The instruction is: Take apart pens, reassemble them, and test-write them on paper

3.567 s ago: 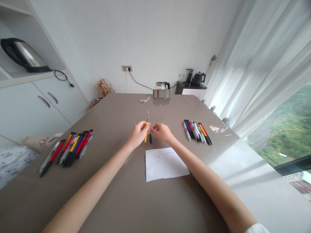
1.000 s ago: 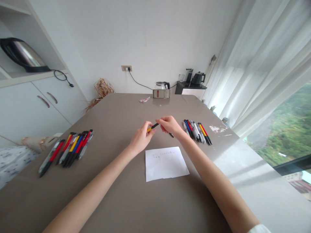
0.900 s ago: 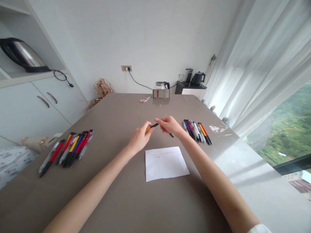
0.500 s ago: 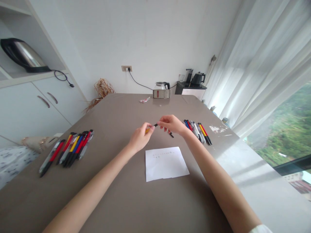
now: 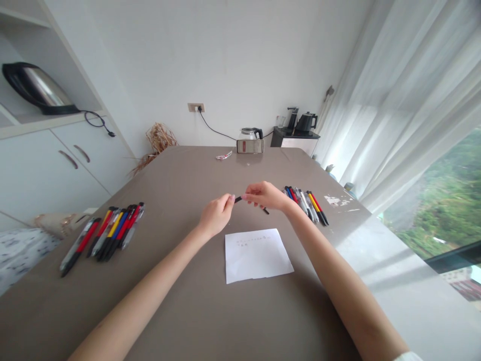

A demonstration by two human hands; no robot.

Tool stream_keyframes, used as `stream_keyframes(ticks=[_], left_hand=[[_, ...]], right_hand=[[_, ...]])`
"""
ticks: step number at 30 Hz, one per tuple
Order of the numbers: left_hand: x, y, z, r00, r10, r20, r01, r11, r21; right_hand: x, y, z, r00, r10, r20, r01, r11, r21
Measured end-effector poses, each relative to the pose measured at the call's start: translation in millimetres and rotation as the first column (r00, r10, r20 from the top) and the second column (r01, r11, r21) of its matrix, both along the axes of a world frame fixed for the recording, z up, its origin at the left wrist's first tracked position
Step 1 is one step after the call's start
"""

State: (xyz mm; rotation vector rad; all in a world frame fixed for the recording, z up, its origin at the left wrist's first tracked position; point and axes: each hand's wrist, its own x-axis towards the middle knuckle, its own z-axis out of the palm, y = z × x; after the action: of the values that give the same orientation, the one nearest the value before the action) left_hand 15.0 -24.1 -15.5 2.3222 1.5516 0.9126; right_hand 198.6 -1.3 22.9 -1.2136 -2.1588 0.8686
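Note:
My left hand [image 5: 217, 214] is closed around one end of a slim pen [image 5: 238, 199], whose black part shows between the two hands. Its other end is pinched by the fingertips of my right hand [image 5: 265, 195]. The pen's remaining length is hidden in my fingers. A short black stick-like piece [image 5: 266, 211] shows just below my right hand; whether it lies on the table or is held I cannot tell. Nearer to me, a white sheet of paper [image 5: 258, 258] with a few small written marks lies flat on the table.
Several click pens [image 5: 112, 230] lie in a row on the table [image 5: 180, 311] at the left. More pens [image 5: 308, 204] lie at the right. A glass pot [image 5: 249, 134] stands behind a small box [image 5: 250, 146] at the far edge, beside a small wrapper [image 5: 224, 156].
The yellow part of the pen that showed at my left fingers is now covered. My left thumb has shifted along the pen, and both hands sit slightly lower in view.

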Motion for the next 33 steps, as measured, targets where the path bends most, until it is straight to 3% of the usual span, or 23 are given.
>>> stream_keyframes(ticks=[5,11,16,20,25,29,31,33], left_hand=[[2.8,-4.7,2.6,0.998,-0.054,0.030,0.054,0.999,-0.003],[0.3,-1.7,3.3,1.000,-0.022,-0.002,0.022,1.000,0.012],[-1.8,1.1,4.1,1.000,0.005,-0.019,-0.005,1.000,0.012],[-1.3,-3.6,4.9,0.998,0.002,-0.068,0.001,0.999,0.037],[-0.4,-10.2,4.2,0.982,0.023,-0.188,0.003,0.991,0.136],[4.2,-13.8,5.1,0.977,-0.007,-0.212,0.043,0.985,0.166],[7.0,-12.9,3.9,0.990,-0.040,-0.138,0.061,0.986,0.154],[8.3,-7.9,0.7,0.997,-0.072,0.022,0.069,0.991,0.116]], right_hand=[[-1.5,-0.1,0.8,0.989,-0.130,0.076,0.131,0.991,-0.010],[3.7,0.6,3.5,0.996,0.072,-0.058,-0.074,0.997,-0.032],[0.0,-3.6,4.0,0.996,0.066,-0.058,-0.066,0.998,0.000],[-7.3,-4.3,2.9,0.986,0.067,-0.155,-0.085,0.990,-0.111],[-14.6,-4.1,-0.1,0.955,-0.058,-0.291,-0.024,0.963,-0.269],[-5.9,-3.5,3.6,0.980,-0.101,-0.169,0.056,0.966,-0.253],[3.0,0.0,4.1,0.990,-0.142,-0.012,0.138,0.977,-0.165],[12.0,5.7,1.0,0.947,-0.261,0.190,0.267,0.964,-0.006]])
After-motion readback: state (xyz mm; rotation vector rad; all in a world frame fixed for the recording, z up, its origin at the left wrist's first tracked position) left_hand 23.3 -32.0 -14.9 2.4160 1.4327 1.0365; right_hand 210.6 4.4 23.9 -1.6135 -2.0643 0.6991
